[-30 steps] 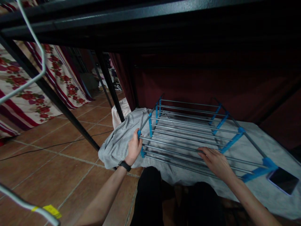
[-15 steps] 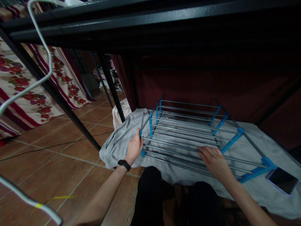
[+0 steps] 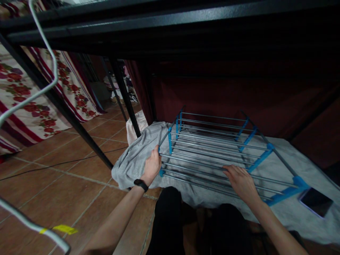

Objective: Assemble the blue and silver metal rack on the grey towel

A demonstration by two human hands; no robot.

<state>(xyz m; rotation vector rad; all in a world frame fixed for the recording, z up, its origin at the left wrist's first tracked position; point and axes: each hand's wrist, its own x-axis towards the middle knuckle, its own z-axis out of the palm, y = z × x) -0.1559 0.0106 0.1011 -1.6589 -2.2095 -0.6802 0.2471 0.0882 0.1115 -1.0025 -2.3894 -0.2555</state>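
Note:
A shoe rack of thin grey metal tubes with blue plastic joints (image 3: pixel 260 161) lies across a grey blanket (image 3: pixel 135 152). At its near left corner my left hand (image 3: pixel 152 164) is closed round a blue joint, partly covering it; a black band circles that wrist. My right hand (image 3: pixel 241 182) has its fingers curled over one of the near tubes, right of the rack's middle. The fingertips and thumb of the right hand are partly hidden. Close by the rack's near right blue corner, a dark-screened phone (image 3: pixel 316 202) rests on the blanket.
Low overhead runs a black metal bed frame (image 3: pixel 170 26), with black posts (image 3: pixel 127 95) on the left. A bent white tube (image 3: pixel 54 67) crosses the left side. Behind the rack hangs a dark red curtain (image 3: pixel 212 95). A black cable (image 3: pixel 66 163) lies on the tiled floor (image 3: pixel 87 198).
The view has shifted very slightly. Both hands keep the same hold, and the rack stays in place on the blanket.

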